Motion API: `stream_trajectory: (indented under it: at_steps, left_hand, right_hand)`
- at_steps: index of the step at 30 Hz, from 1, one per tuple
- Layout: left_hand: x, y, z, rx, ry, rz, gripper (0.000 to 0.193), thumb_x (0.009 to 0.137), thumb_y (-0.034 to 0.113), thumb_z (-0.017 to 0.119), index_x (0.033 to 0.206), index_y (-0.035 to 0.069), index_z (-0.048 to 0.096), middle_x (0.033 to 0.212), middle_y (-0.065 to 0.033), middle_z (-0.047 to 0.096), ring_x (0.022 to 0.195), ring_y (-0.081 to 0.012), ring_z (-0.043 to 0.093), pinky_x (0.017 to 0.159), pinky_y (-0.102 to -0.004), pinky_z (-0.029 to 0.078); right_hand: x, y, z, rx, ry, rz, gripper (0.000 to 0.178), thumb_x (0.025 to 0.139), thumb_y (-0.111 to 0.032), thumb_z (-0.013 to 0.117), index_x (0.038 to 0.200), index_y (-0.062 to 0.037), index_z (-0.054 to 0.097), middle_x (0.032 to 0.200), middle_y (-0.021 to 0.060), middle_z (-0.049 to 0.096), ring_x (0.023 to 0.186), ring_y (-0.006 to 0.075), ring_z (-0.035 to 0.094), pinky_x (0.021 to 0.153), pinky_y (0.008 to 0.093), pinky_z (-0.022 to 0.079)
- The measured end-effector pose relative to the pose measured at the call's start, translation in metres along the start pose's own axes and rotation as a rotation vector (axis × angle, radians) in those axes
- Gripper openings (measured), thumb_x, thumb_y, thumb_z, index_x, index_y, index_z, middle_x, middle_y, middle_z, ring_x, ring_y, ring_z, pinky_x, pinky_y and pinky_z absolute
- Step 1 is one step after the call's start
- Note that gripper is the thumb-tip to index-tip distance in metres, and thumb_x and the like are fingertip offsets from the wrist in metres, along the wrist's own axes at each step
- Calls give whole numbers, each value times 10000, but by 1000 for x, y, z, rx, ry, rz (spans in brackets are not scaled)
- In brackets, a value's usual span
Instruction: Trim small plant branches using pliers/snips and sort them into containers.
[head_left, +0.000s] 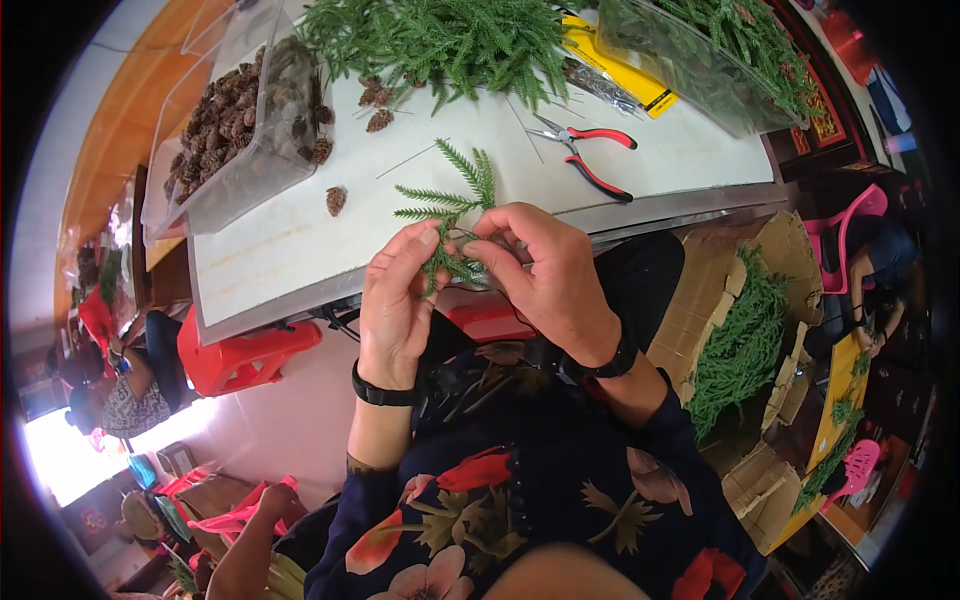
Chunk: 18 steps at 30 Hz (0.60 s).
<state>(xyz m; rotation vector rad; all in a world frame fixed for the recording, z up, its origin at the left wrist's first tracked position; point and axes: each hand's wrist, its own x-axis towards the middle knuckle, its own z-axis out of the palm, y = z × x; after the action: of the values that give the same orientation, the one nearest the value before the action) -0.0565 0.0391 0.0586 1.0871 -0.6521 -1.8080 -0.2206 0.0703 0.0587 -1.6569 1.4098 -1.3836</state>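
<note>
Near the front edge of the white table [300, 240], my two hands meet around a green artificial pine sprig [450, 205]. Its needle-covered tips fan out away from me, and more greenery hangs below the fingers. My left hand [400, 275] pinches the stem between thumb and fingers. With thumb and forefinger, my right hand [535, 265] grips the same sprig at its middle. A thin dark strand shows between the hands, but its kind is hard to make out. Pliers with red and black handles [590, 150] lie beyond my right hand.
A clear bin of pine cones [225, 130] stands at the left; loose cones [335, 201] lie nearby. Pine sprigs [450, 45] are heaped at the back, beside a yellow packet [625, 70]. Right of me, a cardboard box [700, 285] holds greenery. A red stool [250, 350] stands left. Other people sit nearby.
</note>
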Motion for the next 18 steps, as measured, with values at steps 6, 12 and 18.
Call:
stream_trajectory:
  at_steps: [6,12,18]
  left_hand:
    - [-1,1,-1,3,-46,-7,184,939,124,622,1082,18,671,841,-27,675,605,-29,511,595,-180,453]
    - [-2,3,-1,7,-46,36,144,930,106,630,1031,20,686,854,-28,682,693,-55,569,615,-191,450]
    - [-3,2,-8,-42,-38,90,130,921,95,640,1012,15,689,873,-33,690,710,-64,577,612,-193,442]
  right_hand:
    - [2,-1,-1,38,-26,2,178,840,2,715,988,3,618,837,94,672,713,140,670,616,262,537]
    - [4,-12,4,158,76,25,249,798,53,721,1012,-8,609,900,90,652,757,160,674,671,268,552]
    - [9,-13,6,-35,59,-169,281,766,69,735,998,-14,599,903,88,630,778,187,673,683,272,549]
